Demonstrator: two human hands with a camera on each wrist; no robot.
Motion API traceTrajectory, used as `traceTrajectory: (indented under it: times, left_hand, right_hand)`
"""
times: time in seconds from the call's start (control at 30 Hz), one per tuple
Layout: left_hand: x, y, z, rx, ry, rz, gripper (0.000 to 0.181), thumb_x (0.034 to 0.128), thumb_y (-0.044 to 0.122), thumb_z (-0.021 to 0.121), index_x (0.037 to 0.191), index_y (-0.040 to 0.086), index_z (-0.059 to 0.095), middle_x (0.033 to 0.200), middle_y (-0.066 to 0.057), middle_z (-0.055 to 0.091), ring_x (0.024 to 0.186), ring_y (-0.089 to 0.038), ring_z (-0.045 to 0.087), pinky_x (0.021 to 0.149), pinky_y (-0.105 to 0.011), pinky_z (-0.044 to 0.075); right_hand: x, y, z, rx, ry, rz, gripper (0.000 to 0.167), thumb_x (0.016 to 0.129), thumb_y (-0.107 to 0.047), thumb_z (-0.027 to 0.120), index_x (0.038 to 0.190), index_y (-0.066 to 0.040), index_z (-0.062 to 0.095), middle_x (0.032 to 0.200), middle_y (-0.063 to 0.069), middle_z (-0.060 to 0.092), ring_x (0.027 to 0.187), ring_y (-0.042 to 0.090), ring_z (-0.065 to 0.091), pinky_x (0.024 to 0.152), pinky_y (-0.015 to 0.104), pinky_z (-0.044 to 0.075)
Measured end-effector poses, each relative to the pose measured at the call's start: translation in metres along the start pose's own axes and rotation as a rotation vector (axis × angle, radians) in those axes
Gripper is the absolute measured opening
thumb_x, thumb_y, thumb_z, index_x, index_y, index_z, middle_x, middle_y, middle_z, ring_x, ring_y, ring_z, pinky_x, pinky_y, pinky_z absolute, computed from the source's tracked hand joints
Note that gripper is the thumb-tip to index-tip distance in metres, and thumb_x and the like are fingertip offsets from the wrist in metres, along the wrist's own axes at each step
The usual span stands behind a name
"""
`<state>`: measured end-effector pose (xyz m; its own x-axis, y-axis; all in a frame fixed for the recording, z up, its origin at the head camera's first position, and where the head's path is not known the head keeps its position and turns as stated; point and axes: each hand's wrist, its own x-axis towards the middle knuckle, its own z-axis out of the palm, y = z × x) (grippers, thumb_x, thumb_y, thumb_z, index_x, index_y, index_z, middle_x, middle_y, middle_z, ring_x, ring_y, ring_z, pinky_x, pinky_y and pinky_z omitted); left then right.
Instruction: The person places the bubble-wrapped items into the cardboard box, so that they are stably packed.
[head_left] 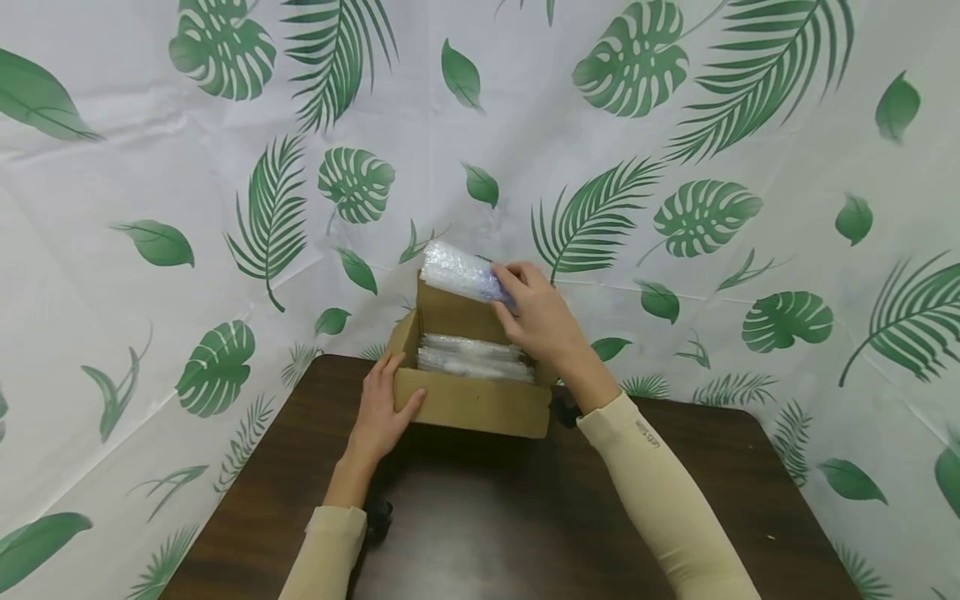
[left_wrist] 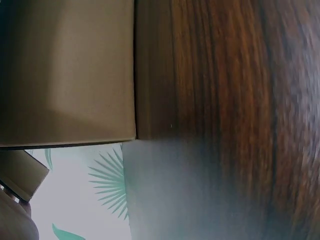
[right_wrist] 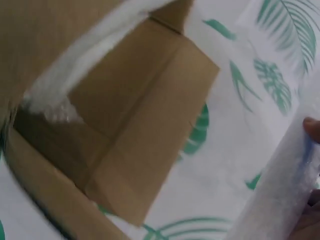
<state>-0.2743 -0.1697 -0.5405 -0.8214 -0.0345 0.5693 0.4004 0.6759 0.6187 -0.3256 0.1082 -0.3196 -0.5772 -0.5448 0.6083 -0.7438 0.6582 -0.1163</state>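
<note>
An open cardboard box (head_left: 472, 405) stands near the far edge of the table, its back flap raised. Inside lie several bubble-wrapped packets (head_left: 472, 358), packed side by side. My left hand (head_left: 381, 412) grips the box at its front left corner, thumb on the front wall and fingers by the left side. Above the box, my right hand (head_left: 536, 312) pinches one bubble-wrapped packet (head_left: 457, 271) by its right end. That packet (right_wrist: 280, 200) shows a bluish patch near the fingers in the right wrist view. What the wrap contains cannot be made out.
The dark wooden table (head_left: 465, 517) spreads out in front of the box. Behind it hangs a white sheet (head_left: 510, 150) printed with green leaves. A dark object (head_left: 566, 410) sits by my right wrist, and another dark object (head_left: 379, 518) by my left wrist.
</note>
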Motion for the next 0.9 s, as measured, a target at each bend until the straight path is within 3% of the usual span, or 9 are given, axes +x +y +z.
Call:
traceTrajectory:
  times: [0.17, 0.4, 0.57, 0.7, 0.9]
  left_hand:
    - [0.002, 0.001, -0.001, 0.038, -0.004, -0.004, 0.077, 0.1002, 0.038, 0.075, 0.164, 0.016, 0.037, 0.172, -0.020, 0.032, 0.153, -0.049, 0.036, 0.122, -0.067, 0.034]
    - [0.000, 0.001, 0.000, 0.033, -0.023, -0.032, 0.077, 0.1012, 0.038, 0.073, 0.164, 0.017, 0.035, 0.172, -0.021, 0.031, 0.154, -0.049, 0.034, 0.124, -0.067, 0.033]
    - [0.000, 0.002, -0.001, 0.022, -0.033, -0.049, 0.078, 0.1007, 0.039, 0.074, 0.165, 0.020, 0.034, 0.170, -0.023, 0.031, 0.154, -0.052, 0.033, 0.122, -0.069, 0.034]
    - [0.001, 0.004, -0.002, 0.024, -0.049, -0.076, 0.078, 0.1012, 0.042, 0.072, 0.165, 0.023, 0.033, 0.170, -0.023, 0.029, 0.154, -0.051, 0.032, 0.123, -0.069, 0.033]
    - [0.000, 0.005, -0.002, 0.051, -0.052, -0.093, 0.077, 0.1017, 0.045, 0.071, 0.165, 0.024, 0.033, 0.170, -0.023, 0.030, 0.153, -0.049, 0.034, 0.125, -0.066, 0.029]
  right_hand:
    - [0.009, 0.003, 0.036, -0.056, -0.075, 0.032, 0.054, 0.104, -0.018, 0.072, 0.154, -0.004, 0.056, 0.139, 0.022, 0.061, 0.125, 0.036, 0.064, 0.102, 0.047, 0.059]
    - [0.005, 0.017, 0.086, -0.059, -0.388, 0.147, 0.056, 0.108, -0.025, 0.066, 0.159, -0.007, 0.052, 0.145, 0.018, 0.059, 0.128, 0.032, 0.062, 0.101, 0.045, 0.058]
    - [0.000, 0.027, 0.106, -0.023, -0.548, 0.236, 0.057, 0.109, -0.025, 0.066, 0.160, -0.006, 0.051, 0.148, 0.018, 0.059, 0.134, 0.033, 0.060, 0.113, 0.049, 0.051]
    - [-0.002, 0.031, 0.114, -0.014, -0.609, 0.272, 0.058, 0.108, -0.032, 0.067, 0.159, -0.008, 0.052, 0.150, 0.017, 0.060, 0.140, 0.034, 0.058, 0.116, 0.054, 0.048]
    - [-0.001, 0.036, 0.121, 0.053, -0.617, 0.372, 0.061, 0.104, -0.036, 0.072, 0.157, -0.012, 0.055, 0.154, 0.014, 0.061, 0.144, 0.036, 0.057, 0.118, 0.058, 0.046]
